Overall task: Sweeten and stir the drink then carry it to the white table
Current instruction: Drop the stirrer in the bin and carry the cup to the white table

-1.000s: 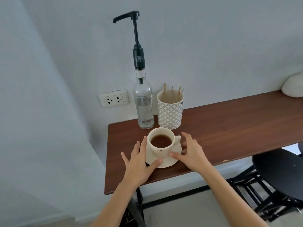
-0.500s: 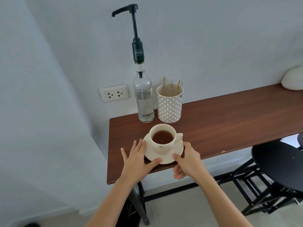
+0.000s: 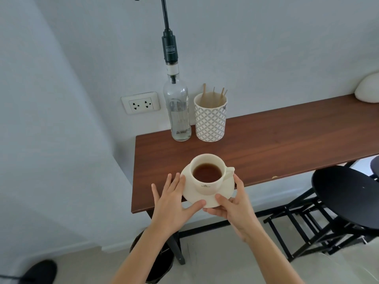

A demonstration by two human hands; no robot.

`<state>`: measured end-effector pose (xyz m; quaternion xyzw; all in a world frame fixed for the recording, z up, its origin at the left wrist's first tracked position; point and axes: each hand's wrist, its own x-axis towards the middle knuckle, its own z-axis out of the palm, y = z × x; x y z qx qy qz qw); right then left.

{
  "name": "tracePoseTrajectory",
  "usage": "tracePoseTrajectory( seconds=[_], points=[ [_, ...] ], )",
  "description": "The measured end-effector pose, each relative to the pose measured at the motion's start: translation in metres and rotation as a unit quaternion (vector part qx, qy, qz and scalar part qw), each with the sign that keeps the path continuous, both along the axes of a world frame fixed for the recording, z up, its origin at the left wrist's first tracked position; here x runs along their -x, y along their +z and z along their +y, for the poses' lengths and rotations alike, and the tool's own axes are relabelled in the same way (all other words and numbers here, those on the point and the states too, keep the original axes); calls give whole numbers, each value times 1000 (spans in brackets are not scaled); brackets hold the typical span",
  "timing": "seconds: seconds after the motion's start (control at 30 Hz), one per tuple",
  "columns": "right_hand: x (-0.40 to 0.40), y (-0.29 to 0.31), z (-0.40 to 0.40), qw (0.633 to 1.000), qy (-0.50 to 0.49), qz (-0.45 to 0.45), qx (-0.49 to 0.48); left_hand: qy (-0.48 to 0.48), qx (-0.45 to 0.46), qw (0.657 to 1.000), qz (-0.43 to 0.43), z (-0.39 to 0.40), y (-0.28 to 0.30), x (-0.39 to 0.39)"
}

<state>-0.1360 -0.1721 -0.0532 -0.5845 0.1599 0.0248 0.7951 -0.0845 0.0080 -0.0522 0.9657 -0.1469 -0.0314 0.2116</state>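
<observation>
A cream cup (image 3: 207,182) of dark drink stands on a cream saucer (image 3: 226,187), lifted near the front left corner of the brown wooden table (image 3: 276,140). My right hand (image 3: 235,203) grips the saucer's right rim, thumb on top and fingers underneath. My left hand (image 3: 174,199) holds the left rim with its thumb on the front edge and fingers spread. A clear syrup bottle (image 3: 179,111) with a tall black pump stands at the back by the wall. Beside it a patterned white holder (image 3: 210,120) holds several wooden stirrers.
A black round stool (image 3: 346,195) stands at the right under the table edge. A wall socket (image 3: 140,103) is left of the bottle. A white rounded object (image 3: 368,90) rests at the table's far right. A dark bin (image 3: 158,261) sits under the table, and a dark shoe (image 3: 39,270) is on the floor at lower left.
Both hands closed on the saucer's rim and drew cup and saucer toward me, off the tabletop to its front edge. The view has moved back and down.
</observation>
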Motion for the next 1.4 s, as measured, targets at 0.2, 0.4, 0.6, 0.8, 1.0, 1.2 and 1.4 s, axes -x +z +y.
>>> tracePoseTrajectory(
  seconds=[0.2,0.4,0.6,0.8,1.0,1.2,1.4],
  points=[
    [9,-2,-7,1000,12,15,-2,22,26,999,13,-2,1,23],
    [18,2,-6,998,61,17,-5,54,110,992,27,11,-3,50],
    [23,20,15,990,141,14,9,114,202,971,57,42,9,80],
    [44,43,65,971,239,3,23,170,391,899,105,105,18,124],
    [87,51,137,934,356,-5,19,238,517,816,102,175,26,223],
    [174,45,226,880,474,2,25,311,552,774,14,233,27,365],
    [290,38,317,807,590,2,17,416,538,731,-53,287,23,528]
  ],
)
